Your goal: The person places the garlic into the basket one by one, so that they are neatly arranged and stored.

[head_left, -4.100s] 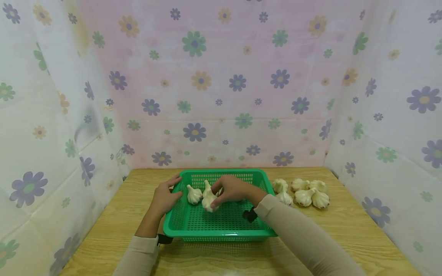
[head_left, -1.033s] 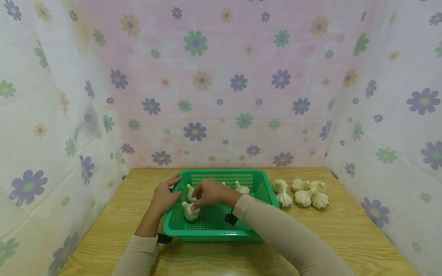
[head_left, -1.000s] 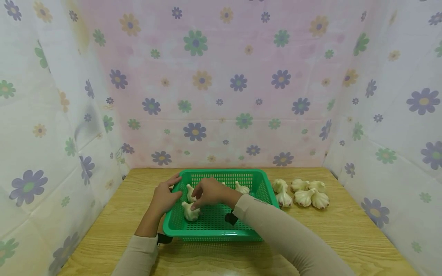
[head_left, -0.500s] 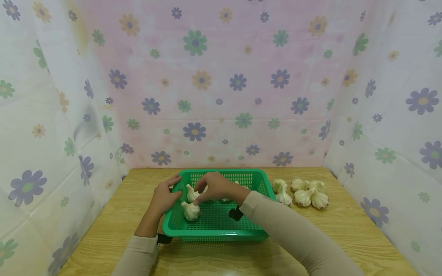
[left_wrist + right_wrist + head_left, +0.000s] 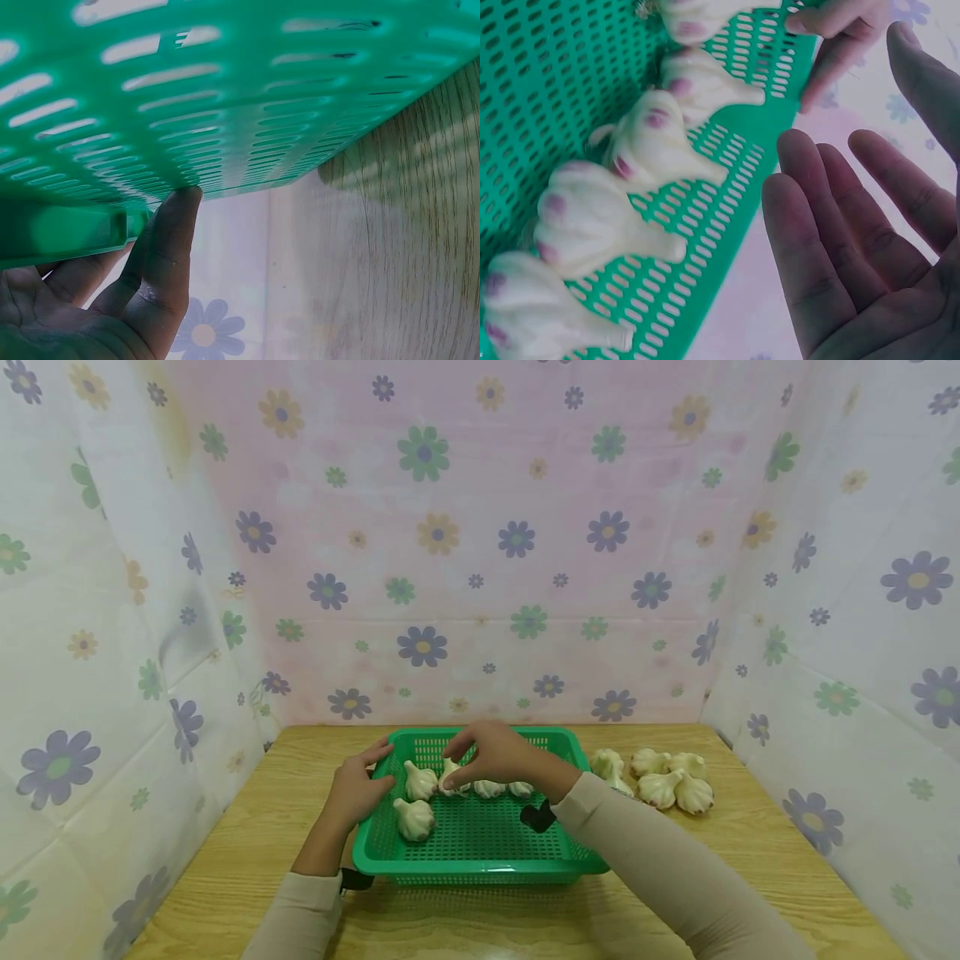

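My left hand [image 5: 362, 789] holds the left rim of a green slotted plastic basket [image 5: 480, 867]; in the right wrist view its thumb lies over the edge with a finger outside. My right hand [image 5: 498, 756] hovers above the back of the basket, holding nothing; its fingers [image 5: 870, 225] look loosely extended in the right wrist view. Inside, one garlic bulb [image 5: 415, 820] sits front left. Behind it, several more bulbs stand in a row along the back, including a left one [image 5: 421, 781] and a middle one [image 5: 487, 788], partly covered by my right hand.
Several garlic bulbs [image 5: 662, 789] lie on the wooden table [image 5: 757, 860], right of the basket, two of them close to its right wall. Flower-printed cloth [image 5: 480, 635] encloses the back and sides. A black wrist camera [image 5: 537, 817] hangs under my right wrist, over the basket.
My right hand held a garlic bulb earlier. That bulb now rests front left in the basket, and the hand has let go, rising and moving right. The left hand stays put.
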Available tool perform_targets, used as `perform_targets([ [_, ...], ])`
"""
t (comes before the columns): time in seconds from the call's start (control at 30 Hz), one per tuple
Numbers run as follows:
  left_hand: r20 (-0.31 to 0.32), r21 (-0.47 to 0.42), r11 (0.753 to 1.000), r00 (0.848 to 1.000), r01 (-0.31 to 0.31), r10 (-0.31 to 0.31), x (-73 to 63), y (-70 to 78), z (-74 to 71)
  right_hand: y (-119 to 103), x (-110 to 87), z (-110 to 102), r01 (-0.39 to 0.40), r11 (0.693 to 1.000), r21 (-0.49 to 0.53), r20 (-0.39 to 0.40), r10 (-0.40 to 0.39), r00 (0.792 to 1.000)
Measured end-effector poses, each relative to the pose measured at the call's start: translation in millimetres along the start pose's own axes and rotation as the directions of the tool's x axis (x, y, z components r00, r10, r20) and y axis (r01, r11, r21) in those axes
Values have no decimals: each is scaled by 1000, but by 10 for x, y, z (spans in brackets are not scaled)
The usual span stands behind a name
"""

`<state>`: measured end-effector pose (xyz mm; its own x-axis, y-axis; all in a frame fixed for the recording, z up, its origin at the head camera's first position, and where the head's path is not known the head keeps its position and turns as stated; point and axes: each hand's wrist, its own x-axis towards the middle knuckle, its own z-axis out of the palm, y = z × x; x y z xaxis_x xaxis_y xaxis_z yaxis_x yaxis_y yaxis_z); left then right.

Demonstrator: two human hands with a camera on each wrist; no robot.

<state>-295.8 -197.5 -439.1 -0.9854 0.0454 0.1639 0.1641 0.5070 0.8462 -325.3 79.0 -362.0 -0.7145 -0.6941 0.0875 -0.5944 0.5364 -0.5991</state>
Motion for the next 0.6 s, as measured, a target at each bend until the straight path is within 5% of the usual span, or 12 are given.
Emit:
perform_targets([
  [0.6,-1,-12,1000,1000,2,-2,8,-20,-1,206,-609,-500,-67,991,114,-113,80,990],
])
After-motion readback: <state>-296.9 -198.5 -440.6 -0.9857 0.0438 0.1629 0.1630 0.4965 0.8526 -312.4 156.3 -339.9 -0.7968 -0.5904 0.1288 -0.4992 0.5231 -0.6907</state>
